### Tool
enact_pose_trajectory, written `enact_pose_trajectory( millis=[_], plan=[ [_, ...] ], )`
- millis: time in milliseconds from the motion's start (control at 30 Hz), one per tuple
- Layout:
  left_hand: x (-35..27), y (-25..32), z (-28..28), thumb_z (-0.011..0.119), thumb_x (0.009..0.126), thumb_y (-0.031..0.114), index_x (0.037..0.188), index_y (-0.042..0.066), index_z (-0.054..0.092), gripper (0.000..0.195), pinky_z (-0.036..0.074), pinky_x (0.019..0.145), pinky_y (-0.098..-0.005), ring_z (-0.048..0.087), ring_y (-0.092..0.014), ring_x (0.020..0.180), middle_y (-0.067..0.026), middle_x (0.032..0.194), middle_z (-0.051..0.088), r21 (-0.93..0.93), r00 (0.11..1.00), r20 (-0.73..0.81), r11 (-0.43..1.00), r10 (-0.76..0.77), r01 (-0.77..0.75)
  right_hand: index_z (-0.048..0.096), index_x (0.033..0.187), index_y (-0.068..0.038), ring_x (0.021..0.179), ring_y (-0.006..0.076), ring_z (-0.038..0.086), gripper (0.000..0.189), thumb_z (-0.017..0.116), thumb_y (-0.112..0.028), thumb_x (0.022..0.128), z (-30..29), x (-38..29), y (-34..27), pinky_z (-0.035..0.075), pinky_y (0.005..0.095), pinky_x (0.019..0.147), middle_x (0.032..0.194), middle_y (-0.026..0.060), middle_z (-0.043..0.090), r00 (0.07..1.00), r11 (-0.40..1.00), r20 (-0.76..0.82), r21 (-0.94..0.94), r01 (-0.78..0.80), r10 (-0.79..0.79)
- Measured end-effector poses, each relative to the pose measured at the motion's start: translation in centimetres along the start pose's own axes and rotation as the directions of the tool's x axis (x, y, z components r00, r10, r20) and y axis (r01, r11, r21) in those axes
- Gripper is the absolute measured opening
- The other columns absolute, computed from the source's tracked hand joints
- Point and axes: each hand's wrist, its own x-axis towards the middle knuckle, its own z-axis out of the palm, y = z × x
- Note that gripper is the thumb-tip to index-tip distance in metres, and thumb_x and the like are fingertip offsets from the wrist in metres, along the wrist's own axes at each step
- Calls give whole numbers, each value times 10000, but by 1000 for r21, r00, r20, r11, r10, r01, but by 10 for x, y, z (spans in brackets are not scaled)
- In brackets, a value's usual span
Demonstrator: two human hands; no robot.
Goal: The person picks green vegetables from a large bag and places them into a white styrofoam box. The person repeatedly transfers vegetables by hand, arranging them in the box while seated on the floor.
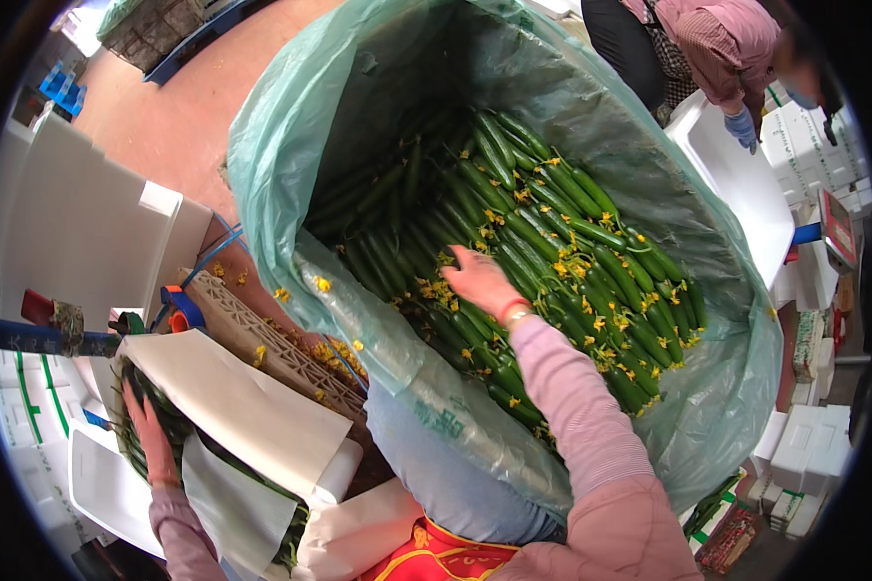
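Cucumbers with yellow blossoms [530, 232] lie in rows inside a large container lined with green plastic film [291, 131]. Over them reaches my right hand [479, 279], fingers apart, at the middle of the pile; whether the fingertips touch a cucumber cannot be told. At the lower left, my left hand [149, 436] rests with spread fingers on dark green cucumbers [167, 407] in a white foam box. Sheets of white paper [240, 392] hang over that box and lie partly across its contents.
White foam boxes [80, 210] are stacked on the left. A plastic crate [276, 341] and fallen blossoms lie between box and container. At upper right a gloved co-worker [727, 51] bends over a white foam box [741, 189], near a scale [836, 229]. More foam boxes [810, 447] stand lower right.
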Motion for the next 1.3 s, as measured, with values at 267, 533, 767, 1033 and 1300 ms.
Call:
enact_pose_trajectory(
  millis=[267, 533, 767, 1033, 1300],
  plan=[
    [-105, 130, 31, 465, 1043, 103, 1534, -26, 370, 516, 252, 1210, -372, 376, -241, 1441, -132, 1579, 399, -388, 997, -43, 920, -70, 48, 518, 1383, -34, 1270, 361, 533, 837, 710, -596, 794, 73, 71, -55, 479, 439, 1027, 1402, 188, 505, 980, 947, 113, -298, -121, 161],
    [-126, 207, 65, 442, 909, -48, 1559, -27, 308, 664, 157, 1244, -424, 277, -301, 1522, -176, 1623, 327, -244, 972, 193, 966, 135, -85, 567, 1261, -66, 1081, 332, 639, 530, 736, -275, 804, 96, 80, -46, 550, 404, 867, 1198, 153, 614, 997, 884, -76, -465, -47, 13],
    [-123, 244, 64, 622, 965, 357, 1487, -92, 393, 726, 432, 1102, -503, 560, -393, 1299, -271, 1387, 571, -592, 906, 424, 756, -4, 280, 486, 1256, 46, 1107, 358, 658, 614, 673, -191, 721, 14, -1, -18, 519, 401, 952, 1111, 235, 690, 989, 989, 22, -20, -146, 146],
    [-100, 286, 132, 573, 835, 788, 1607, 25, 163, 1160, 350, 1106, -673, 410, -504, 1394, -271, 1549, 383, -327, 287, 912, 98, 294, 940, 596, 1375, -159, 1290, 333, 500, 570, 667, -287, 824, -94, -86, -102, 446, 462, 1071, 1371, 147, 561, 492, 465, -41, -400, 790, -870],
    [-144, 274, 119, 625, 933, 317, 1524, 201, 403, 642, 333, 1112, -670, 572, -322, 1259, -101, 1373, 596, -455, 552, 744, -319, 377, 831, 305, 1519, 74, 1256, 367, 582, 942, 649, -446, 813, 88, 53, -86, 456, 370, 1065, 1352, 284, 587, 940, 970, 336, -240, 33, 51]
  ],
)
